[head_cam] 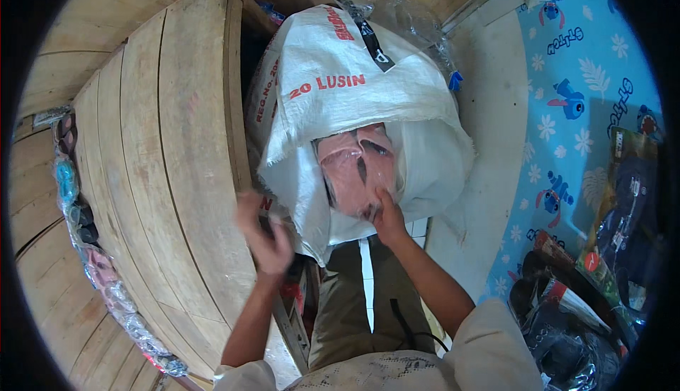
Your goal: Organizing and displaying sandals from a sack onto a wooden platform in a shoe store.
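A large white woven sack [340,104] with red printing stands before me, its mouth folded open towards me. In the mouth lies a pair of pink sandals [353,173] in clear plastic wrap. My right hand [388,218] pinches the near end of the wrapped sandals at the sack's lower edge. To the left, my left hand [265,237] is raised beside the sack, near the edge of the wooden boards; it is blurred, its fingers are apart and it holds nothing. What else the sack holds is mostly hidden.
A wooden plank surface [186,152] fills the left, with wrapped sandals [101,263] in a row along its far side. Clear plastic [409,24] lies behind the sack. Plastic-packed goods [563,332] rest at the right on a blue patterned sheet [558,125].
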